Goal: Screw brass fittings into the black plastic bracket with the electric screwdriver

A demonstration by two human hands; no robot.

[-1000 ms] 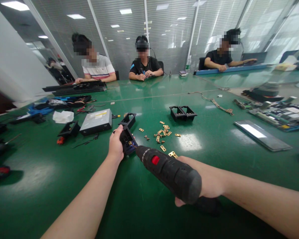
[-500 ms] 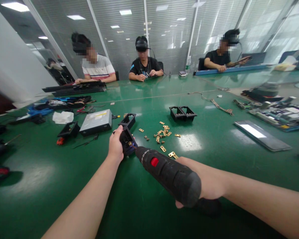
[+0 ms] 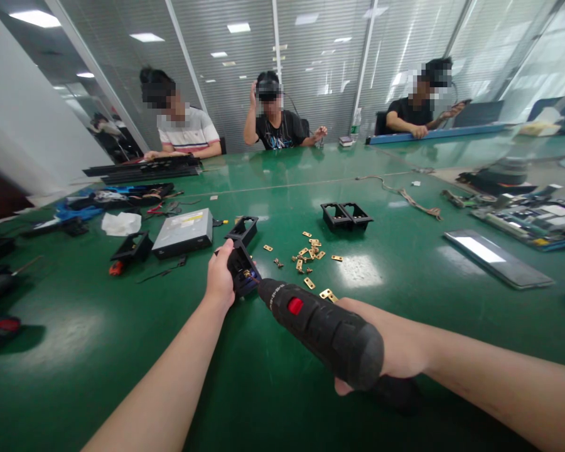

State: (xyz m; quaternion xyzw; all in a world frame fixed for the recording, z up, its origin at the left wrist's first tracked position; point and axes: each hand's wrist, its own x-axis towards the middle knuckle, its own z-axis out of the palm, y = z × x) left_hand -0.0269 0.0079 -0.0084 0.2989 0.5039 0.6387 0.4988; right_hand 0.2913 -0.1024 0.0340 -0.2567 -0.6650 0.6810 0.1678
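Note:
My left hand (image 3: 221,274) is closed around the near part of a black plastic frame (image 3: 238,256), which is tilted with its hollow side towards me. Inside that hollow a small brass piece shows. My right hand (image 3: 386,339) grips a black cordless drill (image 3: 324,329) with a red button on its body. The drill's bit points left into the frame, close to the brass piece; whether it touches cannot be made out. Just beyond the drill lie several loose brass plates (image 3: 309,284) and small screws (image 3: 277,263) on the green table.
A pair of black frames (image 3: 346,216) stands beyond the brass plates. To the left are an optical drive (image 3: 183,233), another black frame (image 3: 132,247) and a white tissue (image 3: 121,223). A dark phone-like slab (image 3: 498,258) and circuit boards (image 3: 541,216) lie right. Three people sit opposite.
My hands, the frame and the drill keep nearly the same pose. Across the table, the middle person has raised one hand to the headset and moved the other out sideways.

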